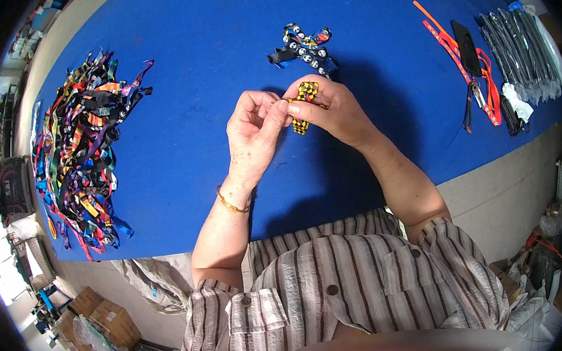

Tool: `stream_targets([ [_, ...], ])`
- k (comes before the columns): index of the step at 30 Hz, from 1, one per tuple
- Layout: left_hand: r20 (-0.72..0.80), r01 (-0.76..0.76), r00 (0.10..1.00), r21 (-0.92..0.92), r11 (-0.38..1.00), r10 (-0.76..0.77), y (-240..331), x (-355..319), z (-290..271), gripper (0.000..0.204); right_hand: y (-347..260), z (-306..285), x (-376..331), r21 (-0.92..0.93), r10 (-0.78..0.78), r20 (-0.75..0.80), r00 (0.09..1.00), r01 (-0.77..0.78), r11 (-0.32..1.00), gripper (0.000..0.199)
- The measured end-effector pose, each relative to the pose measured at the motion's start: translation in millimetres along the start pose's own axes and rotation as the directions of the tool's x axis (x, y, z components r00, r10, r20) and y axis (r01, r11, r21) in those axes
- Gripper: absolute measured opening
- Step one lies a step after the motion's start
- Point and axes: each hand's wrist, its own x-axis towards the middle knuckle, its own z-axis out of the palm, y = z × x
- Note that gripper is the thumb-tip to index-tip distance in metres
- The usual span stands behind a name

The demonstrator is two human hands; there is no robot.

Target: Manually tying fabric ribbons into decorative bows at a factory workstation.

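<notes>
A folded ribbon strap (307,91) in a yellow and black check, with some red, is held between my hands over the middle of the table. My right hand (341,114) grips its folds between thumb and fingers, and one loop hangs below the thumb. Thumb and fingertips of my left hand (251,135) pinch together at the strap's left side, touching the right thumb; the exact bit they pinch is too small to make out. Just beyond the hands lies a small heap of printed straps (304,47), mostly black with white round motifs.
A large tangled pile of multicoloured straps (84,145) covers the left end of the blue table (200,69). To the right lie a black phone (465,45), orange-red lanyards (440,31), a crumpled white wad (518,102) and plastic-wrapped dark packs (524,57). Cardboard boxes (113,322) stand on the floor.
</notes>
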Motion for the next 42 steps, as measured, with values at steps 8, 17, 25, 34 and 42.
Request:
stream_targets([
  [8,0.021,0.038,0.999,0.033,0.999,-0.038,1.0,0.8,-4.7,0.01,-3.4,-4.0,-1.6,-0.06,0.152,-0.071,0.986,-0.156,0.986,0.011],
  [17,0.056,0.028,0.998,-0.084,0.996,-0.023,4.6,6.2,-12.4,0.024,-5.7,-3.4,-1.1,0.078,0.233,-0.056,0.971,-0.228,0.971,0.015],
  [25,0.059,0.13,0.99,-0.1,0.986,-0.124,2.1,5.2,-7.4,0.015,4.2,3.0,0.8,-0.03,-0.004,-0.097,0.995,0.001,1.0,0.026],
  [34,0.009,0.147,0.989,-0.153,0.977,-0.147,1.7,5.8,-4.1,0.015,3.0,-1.5,0.9,-0.074,0.057,-0.181,0.982,-0.071,0.995,0.01],
  [42,0.0,0.136,0.991,-0.077,0.988,-0.136,-0.4,5.4,-5.6,0.016,11.5,-0.2,0.2,0.054,0.01,-0.16,0.987,-0.002,0.999,0.009],
])
